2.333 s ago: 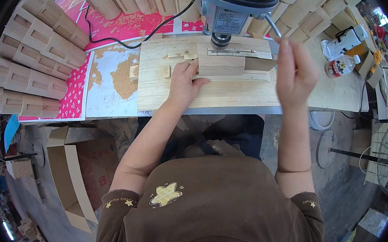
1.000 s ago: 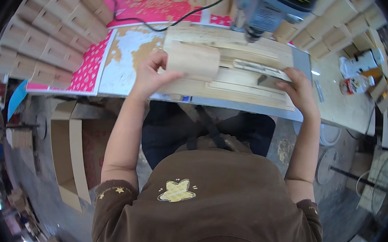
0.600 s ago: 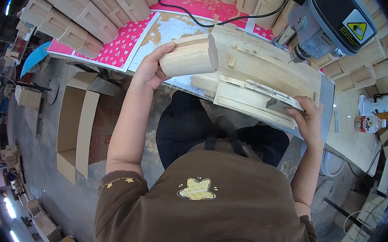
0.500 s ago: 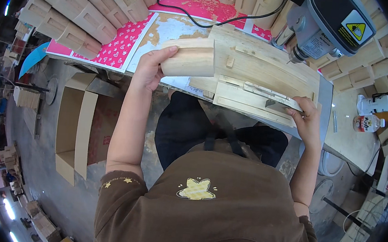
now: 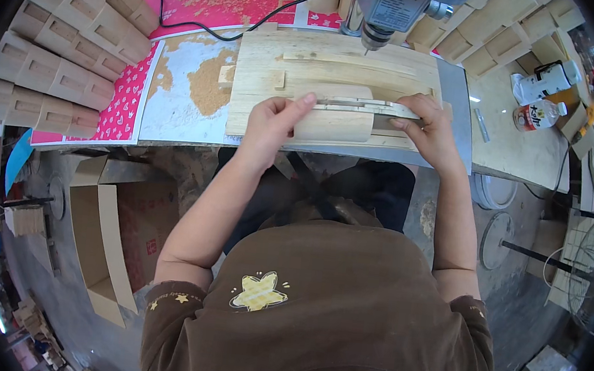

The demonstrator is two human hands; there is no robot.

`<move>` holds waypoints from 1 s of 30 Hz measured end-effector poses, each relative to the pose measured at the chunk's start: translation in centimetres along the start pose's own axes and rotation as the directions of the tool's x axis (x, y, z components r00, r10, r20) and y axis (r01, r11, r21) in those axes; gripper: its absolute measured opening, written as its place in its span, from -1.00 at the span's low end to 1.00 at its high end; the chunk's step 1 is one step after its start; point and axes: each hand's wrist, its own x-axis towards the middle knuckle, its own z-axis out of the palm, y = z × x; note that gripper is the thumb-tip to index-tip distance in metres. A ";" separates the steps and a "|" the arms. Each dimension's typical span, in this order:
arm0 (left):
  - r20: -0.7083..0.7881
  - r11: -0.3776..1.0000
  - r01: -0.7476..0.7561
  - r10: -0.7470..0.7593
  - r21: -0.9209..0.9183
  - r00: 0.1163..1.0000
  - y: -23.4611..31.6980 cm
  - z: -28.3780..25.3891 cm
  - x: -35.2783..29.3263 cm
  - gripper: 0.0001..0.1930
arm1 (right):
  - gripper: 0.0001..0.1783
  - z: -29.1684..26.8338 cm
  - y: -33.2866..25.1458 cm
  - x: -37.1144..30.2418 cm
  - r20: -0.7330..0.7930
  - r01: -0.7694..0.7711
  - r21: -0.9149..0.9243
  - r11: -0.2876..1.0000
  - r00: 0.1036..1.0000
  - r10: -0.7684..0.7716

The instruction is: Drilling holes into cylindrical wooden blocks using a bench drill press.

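Observation:
My left hand (image 5: 271,124) grips the left end of a pale, smooth, curved wooden block (image 5: 335,125), its thumb on top. Across the block's upper face lies a long thin slotted wooden strip (image 5: 362,106), which looks like a template. Thumb and fingers of my right hand (image 5: 427,132) pinch the right end of that strip. Both pieces are over a wooden base board (image 5: 259,57) with raised strips fixed to it. Behind the board hangs a bench drill (image 5: 400,6), its bit (image 5: 367,51) pointing down, apart from the block.
Stacks of slotted wooden blocks (image 5: 92,15) stand at the left, with more stacks (image 5: 462,33) at the back right. A black cable (image 5: 215,33) crosses the table. Sawdust (image 5: 210,84) lies left of the board. At right is a bottle (image 5: 536,115); an open carton (image 5: 102,238) sits below left.
My left hand has brought the block rightward and down onto the board, under the strip. My right hand still holds the strip, now lying across the block. The view has shifted right.

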 end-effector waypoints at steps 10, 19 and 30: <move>0.129 0.408 -0.650 0.778 0.641 0.615 -3.4 3.3 3.8 -0.26 | -0.60 -1.1 3.4 1.8 -0.218 -0.112 -0.224 0.968 0.974 0.062; 0.145 0.202 -0.488 0.799 0.849 0.583 -3.5 0.6 6.2 -0.31 | -0.54 0.2 3.2 4.4 -0.222 -0.046 -0.069 0.997 0.975 0.030; 0.181 0.228 -0.538 0.778 0.811 0.602 -3.6 0.8 6.9 -0.36 | -0.65 -11.7 -4.9 16.5 -0.528 0.205 -0.110 0.973 0.817 -0.232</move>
